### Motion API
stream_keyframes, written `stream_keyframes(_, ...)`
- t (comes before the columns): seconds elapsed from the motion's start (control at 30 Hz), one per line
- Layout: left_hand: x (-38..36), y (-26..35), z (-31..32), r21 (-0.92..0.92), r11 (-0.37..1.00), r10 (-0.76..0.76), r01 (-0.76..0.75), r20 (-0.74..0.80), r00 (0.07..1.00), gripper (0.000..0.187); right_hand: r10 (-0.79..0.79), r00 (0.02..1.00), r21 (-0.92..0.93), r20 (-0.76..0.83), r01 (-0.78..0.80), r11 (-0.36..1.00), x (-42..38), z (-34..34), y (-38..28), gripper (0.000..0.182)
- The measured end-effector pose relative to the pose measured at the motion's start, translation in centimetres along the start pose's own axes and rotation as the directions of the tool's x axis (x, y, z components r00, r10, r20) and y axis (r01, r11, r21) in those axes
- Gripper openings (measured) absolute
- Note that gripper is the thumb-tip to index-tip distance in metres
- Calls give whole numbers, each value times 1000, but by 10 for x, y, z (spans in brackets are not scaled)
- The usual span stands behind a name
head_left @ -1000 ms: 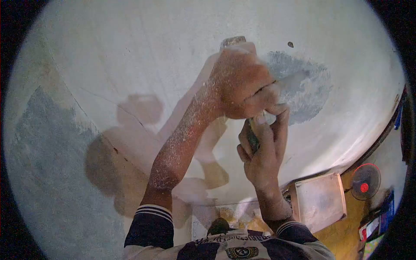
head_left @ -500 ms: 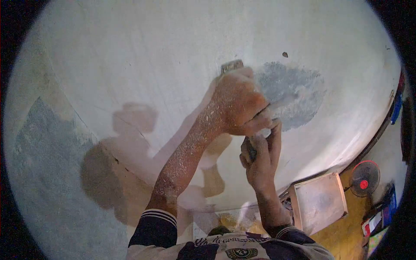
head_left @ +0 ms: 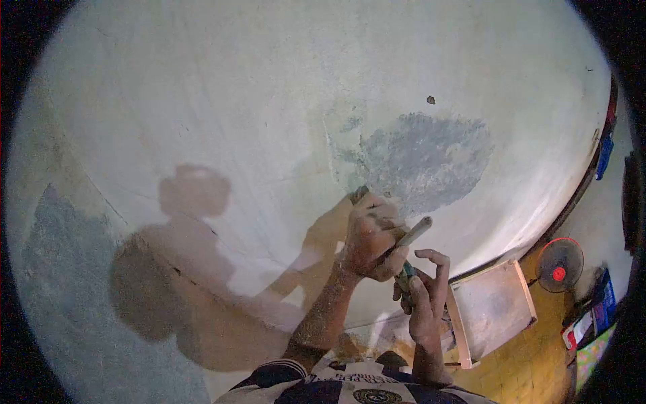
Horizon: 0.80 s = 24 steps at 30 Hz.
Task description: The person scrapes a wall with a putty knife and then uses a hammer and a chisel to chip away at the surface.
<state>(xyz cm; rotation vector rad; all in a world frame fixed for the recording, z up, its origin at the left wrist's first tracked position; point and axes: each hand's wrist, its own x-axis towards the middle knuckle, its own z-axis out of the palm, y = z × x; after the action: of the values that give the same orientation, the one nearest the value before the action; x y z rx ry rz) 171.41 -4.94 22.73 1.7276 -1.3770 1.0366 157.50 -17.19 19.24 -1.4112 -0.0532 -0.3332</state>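
Observation:
My left hand (head_left: 373, 236) is closed in a fist in front of the pale wall (head_left: 269, 87). From the fist sticks a pale, round-ended rod (head_left: 417, 231), pointing up and right. At the fist's far side shows a worn, flat grey end (head_left: 359, 194); whether both belong to one tool is hidden by my fingers. My right hand (head_left: 425, 303) is just below, its fingers curled round a dark green object (head_left: 404, 276), with the index finger raised and bent. Above the hands, the wall has a rough grey bare patch (head_left: 431, 161) and thin greenish scraped marks (head_left: 344, 145) beside it.
A small dark hole (head_left: 431, 100) marks the wall above the patch. At lower left is another grey bare area (head_left: 64, 249). To the lower right stand a light wooden box-like piece (head_left: 494, 310) and a fan (head_left: 559, 273) on a yellowish floor (head_left: 518, 367). My shadow falls on the wall.
My left hand has moved down from beside the grey patch, and the rod now shows clearly. My right hand has also dropped a little. Greenish marks are uncovered where the left hand was.

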Motion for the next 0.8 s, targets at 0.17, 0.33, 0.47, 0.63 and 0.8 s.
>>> stream_keyframes(0.17,-25,14,23,-47,996,-85,80,-131,988,27,-133,991,-114,-19,130,985,-1,-13,6,46)
stream_keyframes(0.33,-3,37,10,-4,997,-71,71,-152,986,25,-386,917,-198,101,398,896,14,-42,12,42)
stream_keyframes(0.47,22,47,13,117,988,-93,102,-81,992,27,-490,847,-245,204,529,812,35,-64,16,45)
stream_keyframes(0.63,32,32,26,244,964,-98,104,-37,995,25,-449,861,-165,239,492,855,49,-63,19,54)
stream_keyframes(0.8,46,29,10,332,943,-67,18,137,988,26,-498,852,-202,161,522,829,50,-49,17,49)
